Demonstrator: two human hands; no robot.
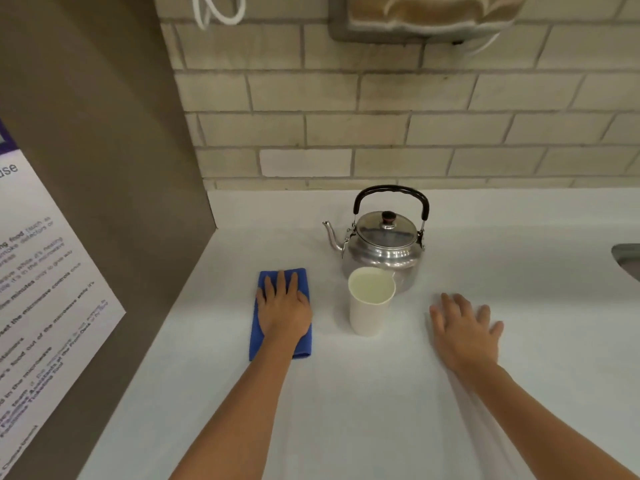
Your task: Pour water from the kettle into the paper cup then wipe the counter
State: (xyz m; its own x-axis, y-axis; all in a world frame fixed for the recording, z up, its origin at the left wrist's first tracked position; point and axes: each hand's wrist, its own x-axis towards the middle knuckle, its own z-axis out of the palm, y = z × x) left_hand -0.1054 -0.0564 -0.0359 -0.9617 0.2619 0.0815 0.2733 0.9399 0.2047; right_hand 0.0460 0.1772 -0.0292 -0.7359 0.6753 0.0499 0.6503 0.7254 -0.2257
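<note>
A silver kettle [384,242] with a black handle stands upright on the white counter [381,393], spout pointing left. Just in front of it stands a white paper cup [370,304], upright. A folded blue cloth [263,341] lies flat to the cup's left. My left hand [284,308] rests palm down on the cloth, fingers stretched forward. My right hand [464,329] is spread flat over the counter to the right of the cup, holding nothing and slightly blurred.
A brown appliance side [104,202] with a printed notice [38,289] walls off the left. A brick wall [381,126] runs behind the counter. A metal sink rim [628,259] shows at the right edge. A paper towel dispenser [426,15] hangs above.
</note>
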